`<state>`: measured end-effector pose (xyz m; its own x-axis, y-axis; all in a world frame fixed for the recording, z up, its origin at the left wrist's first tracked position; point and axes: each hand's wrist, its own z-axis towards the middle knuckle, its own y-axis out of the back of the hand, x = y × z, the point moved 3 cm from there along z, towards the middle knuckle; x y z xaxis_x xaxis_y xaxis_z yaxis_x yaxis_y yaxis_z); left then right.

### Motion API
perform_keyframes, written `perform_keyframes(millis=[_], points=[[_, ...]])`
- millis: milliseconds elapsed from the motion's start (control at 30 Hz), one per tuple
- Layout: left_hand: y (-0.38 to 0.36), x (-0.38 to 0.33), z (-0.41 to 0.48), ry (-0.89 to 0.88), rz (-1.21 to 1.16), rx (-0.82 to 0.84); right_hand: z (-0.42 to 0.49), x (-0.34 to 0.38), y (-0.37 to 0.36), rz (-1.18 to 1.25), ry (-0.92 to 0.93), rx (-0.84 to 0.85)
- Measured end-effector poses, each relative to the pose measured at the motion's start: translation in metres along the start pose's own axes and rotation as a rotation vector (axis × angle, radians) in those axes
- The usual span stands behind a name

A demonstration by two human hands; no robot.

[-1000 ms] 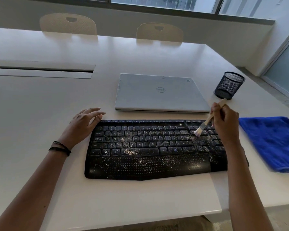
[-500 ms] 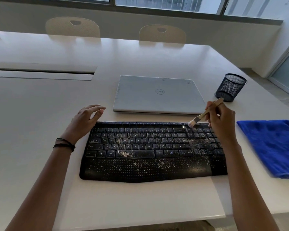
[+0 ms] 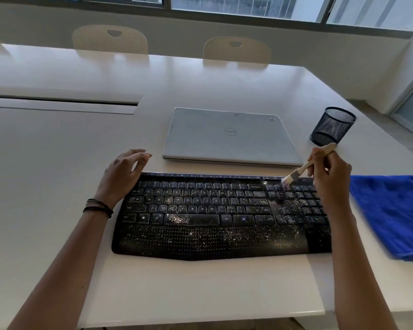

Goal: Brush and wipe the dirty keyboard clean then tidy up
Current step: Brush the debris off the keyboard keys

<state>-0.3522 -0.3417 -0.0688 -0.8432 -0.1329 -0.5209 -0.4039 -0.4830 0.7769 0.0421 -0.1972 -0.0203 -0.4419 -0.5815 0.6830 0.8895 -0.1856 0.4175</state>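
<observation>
A black keyboard (image 3: pixel 208 217) speckled with white crumbs lies on the white table (image 3: pixel 57 186) in front of me. My right hand (image 3: pixel 330 179) grips the wooden handle of a small brush (image 3: pixel 303 168), whose pale bristles touch the keys near the keyboard's upper right. My left hand (image 3: pixel 123 173) rests at the keyboard's top left corner with fingers relaxed and holds nothing. A folded blue cloth (image 3: pixel 393 213) lies to the right of the keyboard.
A closed silver laptop (image 3: pixel 229 136) lies just behind the keyboard. A black mesh pen cup (image 3: pixel 333 126) stands to its right near the table's edge. Two pale chairs (image 3: pixel 236 50) sit at the far side. The table's front edge runs close below the keyboard.
The brush swept up from the right-hand keys to the keyboard's top edge, then came down a little onto the upper right keys. My left hand stayed at the top left corner.
</observation>
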Motion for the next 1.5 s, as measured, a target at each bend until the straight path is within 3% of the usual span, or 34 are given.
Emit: perform_keyframes(millis=[167, 267, 400, 500, 633, 700, 833, 933, 1033, 1133, 1367, 1500], points=[[-0.004, 0.005, 0.001, -0.015, -0.020, 0.011, -0.003, 0.004, -0.002, 0.157, 0.005, 0.134], [-0.005, 0.009, 0.002, -0.008, -0.019, 0.027, -0.004, 0.002, -0.006, 0.123, -0.017, 0.206], [-0.006, 0.010, 0.004, -0.004, -0.016, 0.037, 0.000, -0.006, 0.000, -0.056, -0.017, -0.014], [-0.005, 0.011, 0.005, -0.017, -0.015, 0.031, 0.002, -0.007, 0.004, -0.023, -0.023, -0.094], [-0.004, 0.011, 0.007, -0.001, -0.034, 0.022, 0.001, -0.004, -0.003, 0.153, -0.054, 0.088], [-0.004, 0.012, 0.008, 0.005, -0.033, 0.022, -0.001, -0.004, -0.008, 0.129, -0.053, 0.167], [-0.005, 0.016, 0.009, 0.022, -0.030, 0.043, 0.003, -0.010, -0.001, -0.063, -0.026, -0.012], [-0.005, 0.019, 0.009, 0.030, -0.037, 0.056, 0.005, -0.014, 0.008, -0.034, -0.027, -0.092], [-0.005, 0.019, 0.009, 0.028, -0.037, 0.067, 0.003, -0.009, 0.007, 0.148, -0.077, 0.058], [-0.006, 0.018, 0.010, 0.009, -0.032, 0.059, 0.000, -0.009, 0.003, 0.103, -0.064, 0.211], [-0.009, 0.021, 0.012, -0.020, -0.017, 0.046, 0.006, -0.016, 0.014, -0.075, -0.029, -0.073], [-0.011, 0.020, 0.012, -0.014, -0.022, 0.043, 0.004, -0.015, 0.013, 0.015, -0.039, -0.004]])
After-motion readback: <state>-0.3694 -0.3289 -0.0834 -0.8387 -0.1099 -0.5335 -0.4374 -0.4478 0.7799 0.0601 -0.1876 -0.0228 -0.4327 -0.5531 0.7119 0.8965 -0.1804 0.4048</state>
